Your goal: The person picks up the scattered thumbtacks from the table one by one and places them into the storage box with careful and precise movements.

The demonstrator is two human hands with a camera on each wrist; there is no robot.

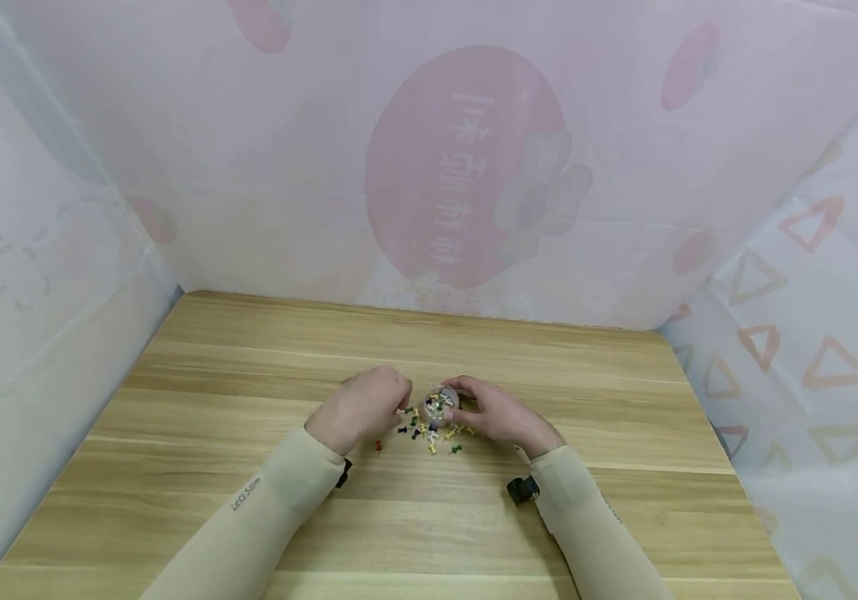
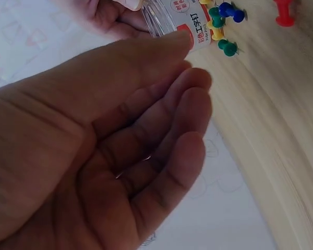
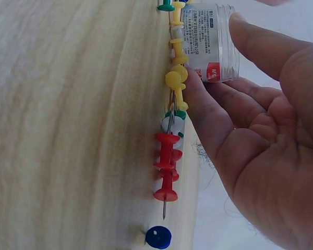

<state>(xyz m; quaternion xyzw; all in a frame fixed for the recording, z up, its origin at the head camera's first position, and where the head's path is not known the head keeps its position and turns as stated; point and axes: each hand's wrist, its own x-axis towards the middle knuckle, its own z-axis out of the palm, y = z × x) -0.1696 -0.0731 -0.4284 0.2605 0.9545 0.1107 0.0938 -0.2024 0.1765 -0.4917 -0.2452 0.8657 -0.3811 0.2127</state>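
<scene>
A small clear plastic jar (image 1: 431, 419) with a printed label stands upright on the wooden table, with push pins visible inside. My right hand (image 1: 495, 410) holds it from the right, thumb at the rim and fingers around the side. Left of the jar is my left hand (image 1: 369, 406), its fingers curled and the thumb tip close to the index finger. Whether a pin sits between those fingertips is hidden. Loose push pins in several colours lie around the jar, among them a yellow push pin (image 1: 432, 448), a green push pin (image 2: 227, 48) and a red push pin (image 3: 167, 151).
One red push pin (image 1: 379, 446) lies apart, near the left wrist. The wooden tabletop (image 1: 414, 533) extends on all sides of the hands. Printed white cloth (image 1: 286, 167) hangs behind the table and along both sides.
</scene>
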